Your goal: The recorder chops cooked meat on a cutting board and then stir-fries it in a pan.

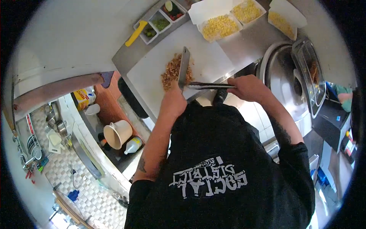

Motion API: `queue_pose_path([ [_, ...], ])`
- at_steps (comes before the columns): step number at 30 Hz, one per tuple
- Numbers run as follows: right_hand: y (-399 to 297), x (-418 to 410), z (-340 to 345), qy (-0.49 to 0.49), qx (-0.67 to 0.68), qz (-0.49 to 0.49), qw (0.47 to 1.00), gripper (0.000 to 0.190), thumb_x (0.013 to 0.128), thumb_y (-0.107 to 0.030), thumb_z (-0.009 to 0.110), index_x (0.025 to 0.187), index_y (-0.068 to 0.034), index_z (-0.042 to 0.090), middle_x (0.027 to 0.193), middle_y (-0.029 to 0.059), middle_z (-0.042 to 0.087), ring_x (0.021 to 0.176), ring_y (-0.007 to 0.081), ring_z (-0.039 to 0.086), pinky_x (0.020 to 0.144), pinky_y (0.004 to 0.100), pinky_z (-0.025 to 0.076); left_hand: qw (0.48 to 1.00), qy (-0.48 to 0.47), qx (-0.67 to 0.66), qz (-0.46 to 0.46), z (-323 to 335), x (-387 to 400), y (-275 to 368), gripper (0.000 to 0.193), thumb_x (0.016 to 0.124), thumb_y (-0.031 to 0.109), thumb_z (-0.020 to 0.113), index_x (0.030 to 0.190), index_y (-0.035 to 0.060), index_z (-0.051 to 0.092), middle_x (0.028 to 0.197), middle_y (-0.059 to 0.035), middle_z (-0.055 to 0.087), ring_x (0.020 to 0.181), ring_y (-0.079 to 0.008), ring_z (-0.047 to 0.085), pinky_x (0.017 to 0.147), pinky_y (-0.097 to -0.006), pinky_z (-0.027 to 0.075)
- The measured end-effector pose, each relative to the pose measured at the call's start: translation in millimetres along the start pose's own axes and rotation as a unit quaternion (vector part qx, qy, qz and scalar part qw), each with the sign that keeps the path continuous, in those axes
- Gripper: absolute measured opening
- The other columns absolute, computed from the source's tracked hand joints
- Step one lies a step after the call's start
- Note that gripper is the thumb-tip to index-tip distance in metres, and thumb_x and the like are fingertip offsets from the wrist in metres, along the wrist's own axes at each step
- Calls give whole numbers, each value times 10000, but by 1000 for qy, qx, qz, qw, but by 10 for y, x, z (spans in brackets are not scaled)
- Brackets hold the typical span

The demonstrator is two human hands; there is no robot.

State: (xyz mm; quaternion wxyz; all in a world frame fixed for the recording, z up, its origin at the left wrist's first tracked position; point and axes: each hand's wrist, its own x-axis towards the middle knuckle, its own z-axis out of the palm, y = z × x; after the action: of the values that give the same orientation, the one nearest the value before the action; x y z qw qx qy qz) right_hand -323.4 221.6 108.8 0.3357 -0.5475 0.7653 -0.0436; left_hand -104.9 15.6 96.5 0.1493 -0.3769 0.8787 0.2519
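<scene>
My left hand (173, 103) grips a cleaver (184, 64) at its lower end. The blade stands on edge across a pile of chopped brown food, probably cooked meat (171, 71). Under the pile lies a white cutting board (145, 74) on a stainless-steel counter (123, 54). Metal tongs (213, 86) are held in my right hand (248, 88), pointing left over the board's near edge. Their tips are close to the bottom of the blade; whether they touch it I cannot tell. The cleaver's handle is hidden by my fingers.
Behind the board stand small white tubs of cut vegetables (155, 27), a yellow handle (136, 33) and open boxes of corn kernels (220, 27). Right are a round steel vessel (281, 83) and a clear plastic container (310, 77). A beige bucket (121, 133) sits lower left.
</scene>
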Motion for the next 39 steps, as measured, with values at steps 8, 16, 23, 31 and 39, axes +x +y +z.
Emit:
queue_pose_path([
  [8,126,-253,-74,-16,-1,30,999,320,964,-387,573,1047,-78,573,793,206,669,804,426,673,720,547,528,999,-26,-6,-32,-69,43,143,341,909,91,503,1212,-43,424,953,-358,651,939,-518,642,841,-584,495],
  [16,130,-206,-8,-25,4,14,1000,331,949,-390,586,1061,-79,607,803,215,681,813,441,672,724,564,526,998,-27,49,-24,-263,46,135,320,894,125,533,1183,2,473,969,-315,675,928,-488,662,815,-572,516],
  [23,-106,-243,278,-8,19,-24,1000,323,975,-386,562,1021,-68,590,780,205,653,802,431,658,704,545,497,998,28,45,-30,83,-32,-171,310,915,134,490,1195,3,465,966,-316,677,932,-494,660,827,-580,507],
  [31,-435,-108,347,-14,29,11,999,350,973,-425,528,1070,-95,590,837,226,680,836,442,666,741,552,519,996,5,84,35,-27,90,-522,331,904,99,487,1212,-16,449,944,-316,678,922,-480,671,823,-577,510],
  [39,-754,-179,397,28,73,112,991,319,981,-404,550,1034,-90,579,824,218,662,838,450,644,721,552,485,983,-59,132,111,-374,239,-765,336,894,96,498,1216,6,460,925,-292,687,902,-465,677,820,-561,518],
])
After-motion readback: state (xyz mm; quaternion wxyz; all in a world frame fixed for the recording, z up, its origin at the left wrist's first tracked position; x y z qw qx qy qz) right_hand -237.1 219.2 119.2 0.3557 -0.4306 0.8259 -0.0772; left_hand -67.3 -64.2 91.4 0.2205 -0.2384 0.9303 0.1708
